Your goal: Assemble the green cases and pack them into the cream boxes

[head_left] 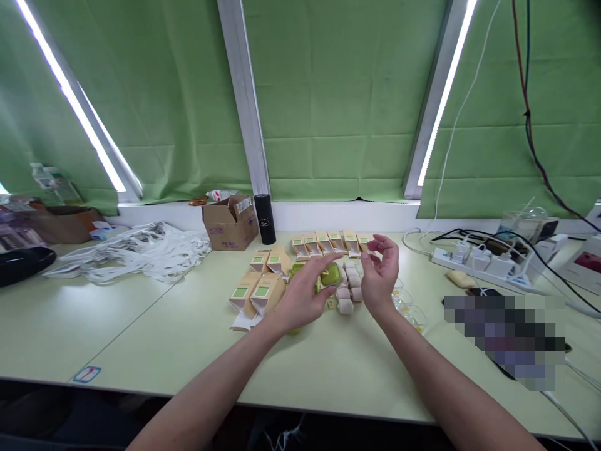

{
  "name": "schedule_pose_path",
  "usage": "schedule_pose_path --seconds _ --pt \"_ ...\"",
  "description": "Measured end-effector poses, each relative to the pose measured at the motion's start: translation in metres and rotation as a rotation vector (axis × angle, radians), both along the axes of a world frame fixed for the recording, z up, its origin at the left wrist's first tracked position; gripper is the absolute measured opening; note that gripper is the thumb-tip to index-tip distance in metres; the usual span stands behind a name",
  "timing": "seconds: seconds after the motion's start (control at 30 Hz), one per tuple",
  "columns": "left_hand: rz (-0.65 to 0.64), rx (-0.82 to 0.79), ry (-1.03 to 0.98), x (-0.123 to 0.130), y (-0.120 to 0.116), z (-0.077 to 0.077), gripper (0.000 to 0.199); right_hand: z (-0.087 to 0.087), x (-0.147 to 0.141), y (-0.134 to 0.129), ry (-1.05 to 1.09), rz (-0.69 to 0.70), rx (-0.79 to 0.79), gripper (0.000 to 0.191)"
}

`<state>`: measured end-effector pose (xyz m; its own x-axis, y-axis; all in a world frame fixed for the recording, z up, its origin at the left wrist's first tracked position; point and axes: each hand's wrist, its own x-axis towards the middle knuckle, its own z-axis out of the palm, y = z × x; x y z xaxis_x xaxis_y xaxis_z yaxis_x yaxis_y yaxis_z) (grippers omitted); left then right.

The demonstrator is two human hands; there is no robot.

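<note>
My left hand [305, 293] reaches in over the middle of the table, its thumb and fingers around a small green case [331, 274] with a rounded edge. More green shows beneath that hand, partly hidden by it. To its right my right hand [379, 272] is raised with loosely curled fingers, the thumb apart from them, and nothing visible in it. Between the hands lie several small pale rolls [345, 305], whitish and pinkish. Cream paper boxes [267, 290] with green labels stand left of my left hand. A further row of such boxes [323, 243] stands behind.
Clear plastic packets [412, 313] lie beside my right wrist. A power strip [483, 269] with plugs and cables is at the right, near a blurred-out object [507, 338]. A cardboard box [230, 224], a black cylinder [265, 219] and a heap of white straps [136, 250] are at back left.
</note>
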<state>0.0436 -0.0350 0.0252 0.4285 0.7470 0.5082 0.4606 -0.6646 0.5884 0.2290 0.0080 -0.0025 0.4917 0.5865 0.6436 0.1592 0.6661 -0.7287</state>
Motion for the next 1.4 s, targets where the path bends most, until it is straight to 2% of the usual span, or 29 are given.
schedule_pose_path --seconds 0.07,0.17,0.27,0.37,0.53,0.67,0.87,1.0,1.1,1.17,1.23,1.3,1.4 --pt "0.051 -0.034 0.143 0.0 -0.007 0.008 0.047 0.002 0.003 0.002 -0.028 0.009 0.007 0.038" --pt "0.121 -0.023 0.378 -0.001 -0.013 0.012 0.05 0.002 0.006 0.003 -0.119 0.032 0.014 0.036" --pt "0.124 0.097 0.653 0.001 -0.018 0.005 0.054 -0.004 0.008 0.002 -0.22 0.036 0.006 0.035" --pt "0.105 0.24 0.796 0.005 -0.019 -0.008 0.06 -0.012 0.008 0.0 -0.298 0.029 -0.002 0.035" --pt "0.107 0.437 0.776 0.009 -0.016 -0.029 0.061 -0.019 0.008 -0.003 -0.393 0.022 0.017 0.034" --pt "0.097 0.478 0.733 0.011 -0.015 -0.036 0.06 -0.021 0.01 -0.002 -0.415 0.025 -0.007 0.033" --pt "0.097 0.442 0.781 0.016 -0.02 -0.034 0.061 -0.023 0.011 -0.003 -0.439 0.03 -0.01 0.03" --pt "0.145 0.42 0.71 0.011 -0.019 -0.023 0.065 -0.022 0.011 -0.005 -0.439 0.017 0.015 0.029" --pt "0.217 0.406 0.659 0.001 0.003 -0.007 0.046 -0.021 0.011 -0.006 -0.437 0.009 0.029 0.028" --pt "0.314 0.372 0.684 -0.008 0.029 0.005 0.036 -0.021 0.01 -0.007 -0.455 0.005 0.032 0.028" --pt "0.431 0.273 0.753 -0.018 0.06 0.013 0.031 -0.022 0.009 -0.007 -0.485 0.004 0.037 0.028" --pt "0.519 0.108 0.844 -0.028 0.092 0.016 0.034 -0.024 0.008 -0.007 -0.52 0.009 0.052 0.028" --pt "0.555 -0.023 0.883 -0.037 0.131 0.011 0.041 -0.026 0.006 -0.008 -0.573 0.014 0.087 0.029"
